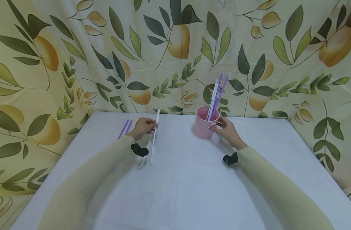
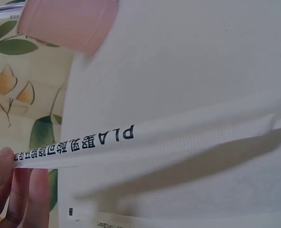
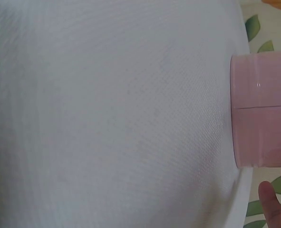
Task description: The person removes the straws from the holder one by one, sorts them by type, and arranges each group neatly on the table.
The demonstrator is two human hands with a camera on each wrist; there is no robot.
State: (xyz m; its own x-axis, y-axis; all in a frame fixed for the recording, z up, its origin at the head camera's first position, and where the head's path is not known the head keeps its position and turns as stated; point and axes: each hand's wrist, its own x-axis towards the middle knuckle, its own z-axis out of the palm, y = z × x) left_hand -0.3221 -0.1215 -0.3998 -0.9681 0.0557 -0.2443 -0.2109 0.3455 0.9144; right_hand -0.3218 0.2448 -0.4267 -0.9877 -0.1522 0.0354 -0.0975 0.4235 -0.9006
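My left hand (image 1: pixel 142 127) pinches a white paper-wrapped straw (image 1: pixel 154 147) between thumb and fingers, clear of the table in the left wrist view, where dark printing runs along its wrapper (image 2: pixel 154 137). Partly hidden under that hand, another white wrapped straw (image 1: pixel 144 161) lies on the table. Two purple straws (image 1: pixel 123 128) lie just left of the hand. My right hand (image 1: pixel 229 133) grips a pink cup (image 1: pixel 201 129) by its handle side. Purple straws (image 1: pixel 222 92) and a white wrapped straw (image 1: pixel 213 97) lean upright inside the cup.
A white cloth covers the table (image 1: pixel 175 191). Behind its back edge hangs a curtain (image 1: pixel 164 80) printed with leaves and fruit. The cup stands near that back edge, right of the middle.
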